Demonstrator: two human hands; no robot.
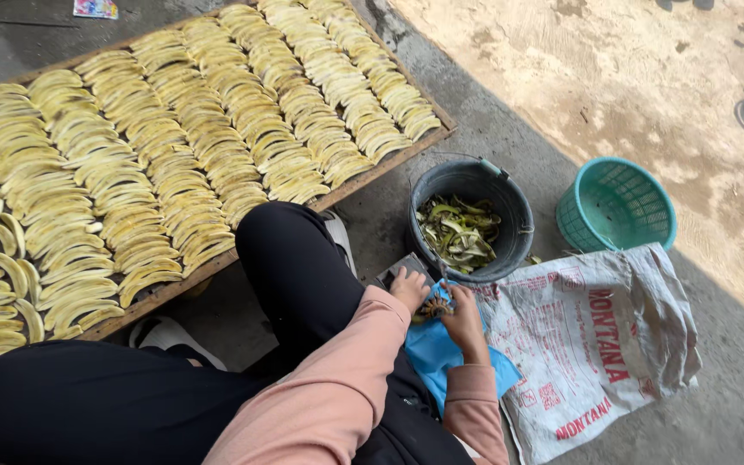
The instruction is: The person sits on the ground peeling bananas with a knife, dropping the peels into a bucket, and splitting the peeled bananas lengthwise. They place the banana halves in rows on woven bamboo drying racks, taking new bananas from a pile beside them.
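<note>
Gripping a small dark brownish lump [431, 307], both hands meet low in front of the seated person, above a blue cloth [441, 355] spread on the concrete. What the lump is cannot be told; it is mostly hidden. The left hand [409, 287] curls over it from the near side, fingers bent and closed, knuckles up. The right hand [463, 317] closes on it from the other side, fingers folded inward. Both forearms in pink sleeves [350, 379] angle in toward each other, elbows wide. Just beyond the hands stands a dark bucket [510, 202] with green-yellow peels [458, 231] inside. A white printed sack [596, 344] lies beside the cloth, a teal basket [616, 205] behind it. Farther out, a wooden tray [389, 164] carries rows of peeled yellow banana slices [174, 146].
</note>
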